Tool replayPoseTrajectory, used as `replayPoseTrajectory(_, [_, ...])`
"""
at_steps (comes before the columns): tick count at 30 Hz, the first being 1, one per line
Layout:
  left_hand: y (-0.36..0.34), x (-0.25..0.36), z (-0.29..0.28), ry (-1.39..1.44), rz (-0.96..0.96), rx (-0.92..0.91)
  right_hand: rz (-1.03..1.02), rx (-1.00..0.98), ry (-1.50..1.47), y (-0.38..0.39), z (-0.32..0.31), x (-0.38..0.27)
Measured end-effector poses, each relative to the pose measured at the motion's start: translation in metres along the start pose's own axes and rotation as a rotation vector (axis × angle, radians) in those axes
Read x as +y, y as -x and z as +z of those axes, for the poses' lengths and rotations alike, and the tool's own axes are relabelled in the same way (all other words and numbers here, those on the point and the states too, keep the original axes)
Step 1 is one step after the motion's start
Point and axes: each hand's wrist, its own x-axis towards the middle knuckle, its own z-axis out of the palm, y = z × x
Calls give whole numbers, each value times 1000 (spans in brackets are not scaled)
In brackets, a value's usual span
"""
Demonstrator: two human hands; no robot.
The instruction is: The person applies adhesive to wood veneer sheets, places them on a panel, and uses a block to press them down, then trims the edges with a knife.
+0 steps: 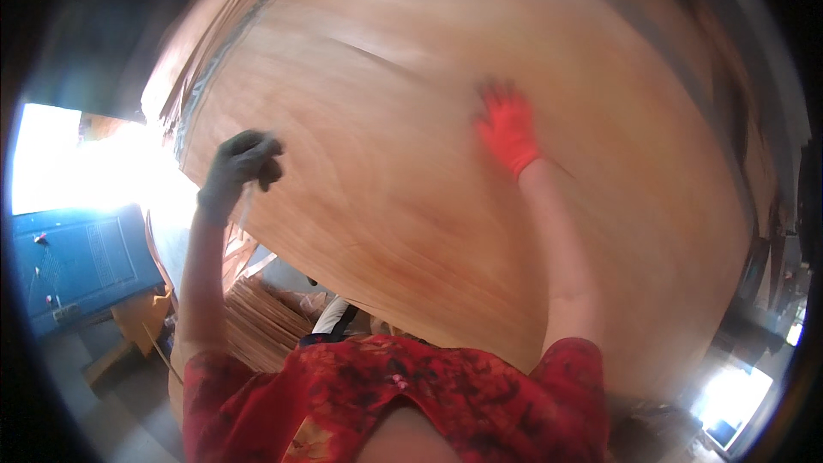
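A broad sheet of pale brown wood veneer [377,206] spreads out in front of me. On its right part lies my right hand [509,129], in a bright red glove with darker fingertips, fingers spread and slightly blurred. My left hand [238,167], gloved in dark grey-green, is over the sheet's left side with its fingers curled closed. A thin pale streak shows just below that hand; what the fingers hold, if anything, I cannot make out. A narrow dark slit or raised edge [369,55] runs across the veneer beyond my hands.
Ragged veneer edges and a grey-blue strip [225,51] border the far left. A stack of thin wood sheets [261,317] sits low at the left, near my body. Farther left is a blue panel [90,261] beside strong glare. Dark, uneven edges line the right side.
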Motion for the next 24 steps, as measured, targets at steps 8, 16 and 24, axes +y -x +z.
replayPoseTrajectory(8, [-146,1,90,20,-3,-368,-39,-35,-258,-20,25,-12])
replayPoseTrajectory(16, [-231,8,149,328,-50,-544,-13,-65,-321,-25,8,-13])
replayPoseTrajectory(24, [-241,9,124,336,-112,-404,-54,116,-444,-75,-13,-39])
